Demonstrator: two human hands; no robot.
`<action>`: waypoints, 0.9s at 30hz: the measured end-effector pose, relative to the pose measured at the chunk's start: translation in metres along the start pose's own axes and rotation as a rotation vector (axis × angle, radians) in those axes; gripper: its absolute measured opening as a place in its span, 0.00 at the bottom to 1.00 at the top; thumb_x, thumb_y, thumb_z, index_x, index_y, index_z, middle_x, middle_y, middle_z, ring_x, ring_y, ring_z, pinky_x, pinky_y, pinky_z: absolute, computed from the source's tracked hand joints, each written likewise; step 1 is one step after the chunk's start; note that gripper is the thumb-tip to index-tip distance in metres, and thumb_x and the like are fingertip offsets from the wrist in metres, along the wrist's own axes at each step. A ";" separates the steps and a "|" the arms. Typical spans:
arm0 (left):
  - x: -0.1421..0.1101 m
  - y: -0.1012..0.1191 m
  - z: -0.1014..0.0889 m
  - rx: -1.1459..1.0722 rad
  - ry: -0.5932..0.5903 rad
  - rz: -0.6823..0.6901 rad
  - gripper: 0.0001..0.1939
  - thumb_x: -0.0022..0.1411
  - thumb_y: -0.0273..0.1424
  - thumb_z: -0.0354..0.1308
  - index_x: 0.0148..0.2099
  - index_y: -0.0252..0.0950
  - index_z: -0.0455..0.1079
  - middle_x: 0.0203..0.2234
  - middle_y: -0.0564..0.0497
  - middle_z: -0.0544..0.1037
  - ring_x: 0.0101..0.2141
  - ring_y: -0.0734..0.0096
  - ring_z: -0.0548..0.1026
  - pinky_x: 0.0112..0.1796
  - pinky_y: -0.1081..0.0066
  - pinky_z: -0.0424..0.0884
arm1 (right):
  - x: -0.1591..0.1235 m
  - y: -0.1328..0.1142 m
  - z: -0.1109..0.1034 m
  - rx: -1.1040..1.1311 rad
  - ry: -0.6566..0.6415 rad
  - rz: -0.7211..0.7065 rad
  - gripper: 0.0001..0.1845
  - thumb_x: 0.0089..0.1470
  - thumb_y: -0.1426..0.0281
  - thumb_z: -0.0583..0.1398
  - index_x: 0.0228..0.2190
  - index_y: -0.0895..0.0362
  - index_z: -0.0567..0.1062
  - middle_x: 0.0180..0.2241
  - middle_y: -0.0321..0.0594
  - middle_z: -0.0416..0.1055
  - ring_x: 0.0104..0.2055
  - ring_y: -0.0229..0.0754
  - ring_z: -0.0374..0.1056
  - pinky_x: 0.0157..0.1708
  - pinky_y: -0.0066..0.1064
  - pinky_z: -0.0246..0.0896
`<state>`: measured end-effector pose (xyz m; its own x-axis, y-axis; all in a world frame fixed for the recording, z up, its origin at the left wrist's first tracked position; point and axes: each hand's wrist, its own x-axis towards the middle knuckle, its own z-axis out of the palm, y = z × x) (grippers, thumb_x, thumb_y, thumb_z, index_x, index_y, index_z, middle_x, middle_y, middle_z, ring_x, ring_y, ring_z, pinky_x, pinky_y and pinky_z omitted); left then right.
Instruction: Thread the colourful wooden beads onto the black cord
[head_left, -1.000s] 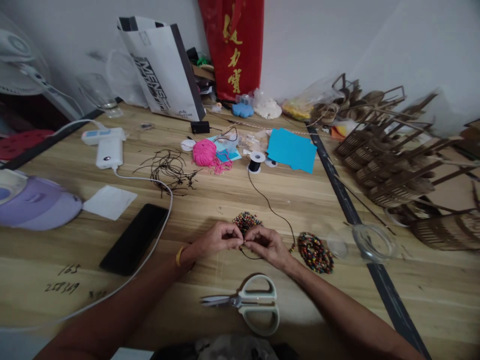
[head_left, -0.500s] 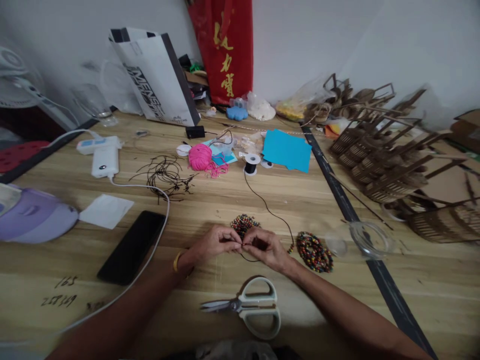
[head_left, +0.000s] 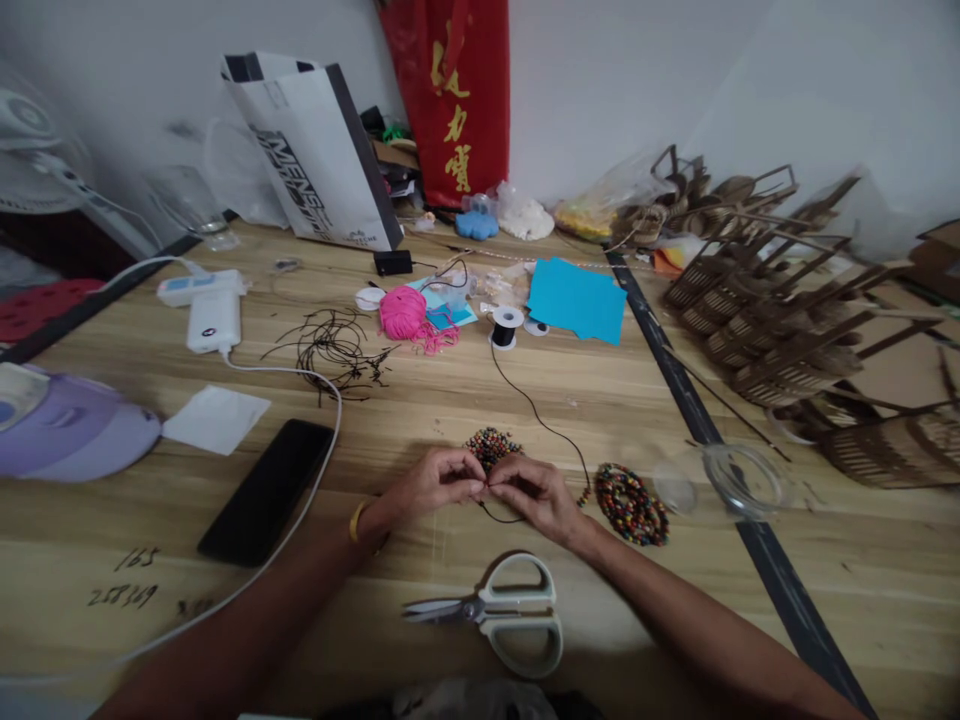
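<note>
My left hand (head_left: 435, 482) and my right hand (head_left: 538, 495) meet fingertip to fingertip above the table, both closed in a pinch. Black cord (head_left: 501, 519) loops below the fingers and reaches the left fingertips. A tiny reddish bead seems to sit in the right fingertips, mostly hidden. Just behind the hands lies a pile of loose coloured beads (head_left: 491, 445), partly covered by them. From a white spool (head_left: 505, 328) the same cord runs down to a few threaded beads (head_left: 583, 497) beside my right wrist. A coiled bead string (head_left: 631, 504) rests farther right.
Scissors (head_left: 499, 610) lie in front of me, blades pointing left. A black phone (head_left: 266, 492) and white cable (head_left: 319, 470) are at left. Behind are cut black cords (head_left: 334, 352), pink yarn (head_left: 403, 313) and blue sheets (head_left: 576, 300). Woven baskets (head_left: 780, 340) stand at right.
Both hands keep their fingertip pinch with hardly any movement. The whole view has shifted very slightly.
</note>
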<state>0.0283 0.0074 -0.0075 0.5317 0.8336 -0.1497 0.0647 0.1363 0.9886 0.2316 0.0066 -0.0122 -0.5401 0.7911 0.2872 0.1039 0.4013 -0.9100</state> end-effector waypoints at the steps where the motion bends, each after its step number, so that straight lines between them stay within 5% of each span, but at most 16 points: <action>1: 0.000 0.000 0.000 0.018 0.005 0.011 0.13 0.55 0.36 0.61 0.35 0.30 0.70 0.27 0.50 0.75 0.27 0.75 0.72 0.30 0.76 0.67 | 0.000 -0.001 -0.001 -0.026 0.004 -0.034 0.09 0.58 0.66 0.58 0.31 0.58 0.74 0.29 0.42 0.72 0.33 0.39 0.68 0.34 0.31 0.64; 14: 0.000 0.002 -0.003 0.096 -0.031 0.072 0.11 0.56 0.34 0.60 0.35 0.29 0.74 0.26 0.49 0.77 0.27 0.75 0.71 0.29 0.77 0.65 | 0.002 -0.007 0.001 -0.159 0.039 -0.169 0.05 0.59 0.71 0.57 0.35 0.56 0.74 0.32 0.43 0.69 0.36 0.41 0.67 0.35 0.32 0.64; 23: 0.002 -0.003 -0.006 0.123 0.078 0.175 0.11 0.55 0.35 0.61 0.30 0.30 0.73 0.25 0.49 0.75 0.28 0.73 0.70 0.32 0.75 0.65 | 0.006 -0.003 -0.002 -0.233 0.040 -0.153 0.06 0.60 0.71 0.55 0.36 0.57 0.73 0.33 0.43 0.70 0.37 0.41 0.67 0.36 0.33 0.65; 27: 0.003 -0.004 -0.010 0.131 0.136 0.234 0.11 0.55 0.35 0.61 0.28 0.30 0.72 0.25 0.49 0.74 0.29 0.73 0.70 0.33 0.74 0.65 | 0.004 0.001 -0.003 -0.395 -0.064 -0.143 0.08 0.61 0.72 0.53 0.39 0.56 0.72 0.37 0.45 0.69 0.40 0.42 0.67 0.38 0.32 0.65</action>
<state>0.0210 0.0144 -0.0118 0.4276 0.8994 0.0906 0.0665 -0.1312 0.9891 0.2324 0.0112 -0.0110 -0.6217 0.6893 0.3720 0.3293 0.6610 -0.6743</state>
